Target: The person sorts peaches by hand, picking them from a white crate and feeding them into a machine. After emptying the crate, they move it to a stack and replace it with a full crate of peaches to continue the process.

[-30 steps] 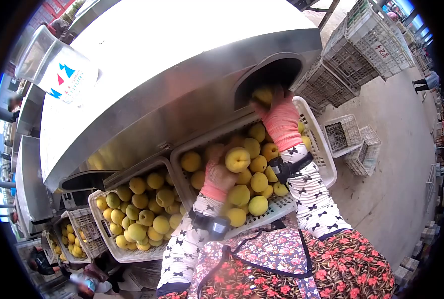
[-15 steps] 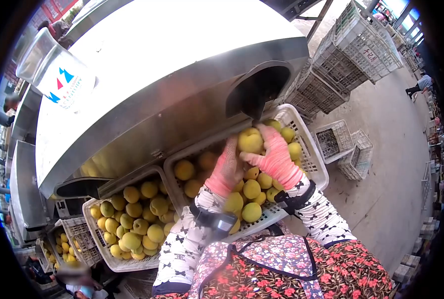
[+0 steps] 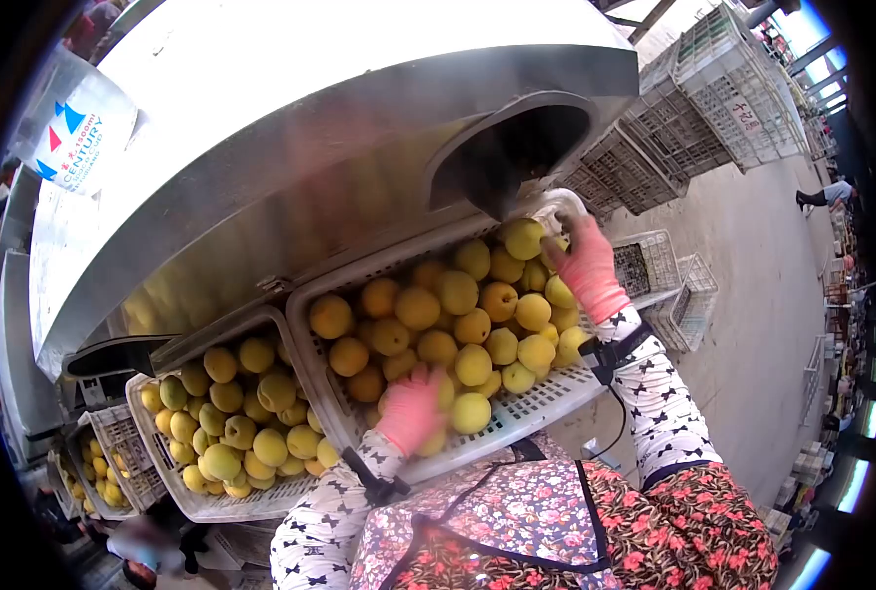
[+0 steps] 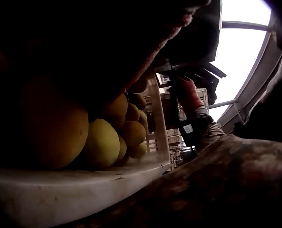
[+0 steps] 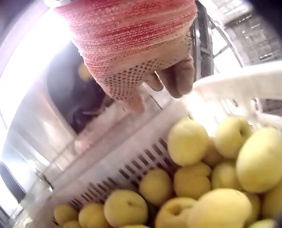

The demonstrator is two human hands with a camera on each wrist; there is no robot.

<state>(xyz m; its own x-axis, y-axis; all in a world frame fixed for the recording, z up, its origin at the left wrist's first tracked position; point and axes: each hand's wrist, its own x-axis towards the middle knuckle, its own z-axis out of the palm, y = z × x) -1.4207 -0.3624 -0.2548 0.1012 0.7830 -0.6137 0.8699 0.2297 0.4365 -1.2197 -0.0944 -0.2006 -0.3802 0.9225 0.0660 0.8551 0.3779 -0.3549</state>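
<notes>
In the head view, a white slotted crate (image 3: 553, 397) full of yellow peaches (image 3: 472, 365) stands in front of me. My left hand (image 3: 410, 408), in a pink glove, rests low over the peaches at the near side; its palm is hidden, and I cannot tell whether it grips one. A peach (image 4: 101, 143) lies under that dark hand in the left wrist view. My right hand (image 3: 587, 264) is above the far right corner, beside a peach (image 3: 523, 239). In the right wrist view its fingers (image 5: 183, 78) hang loosely over the peaches with nothing in them.
A metal machine (image 3: 349, 197) with a dark round opening (image 3: 521, 147) stands behind the crate. Another crate (image 3: 261, 504) of peaches stands at left. A clear plastic cup (image 3: 79, 123) is on the machine. Stacked crates (image 3: 743, 108) rise at right, with lower crates (image 3: 689, 295) on the floor.
The right hand came from the opening with a peach, met the left hand, then let go and moved to the far right corner. The left hand moved back to the near side.
</notes>
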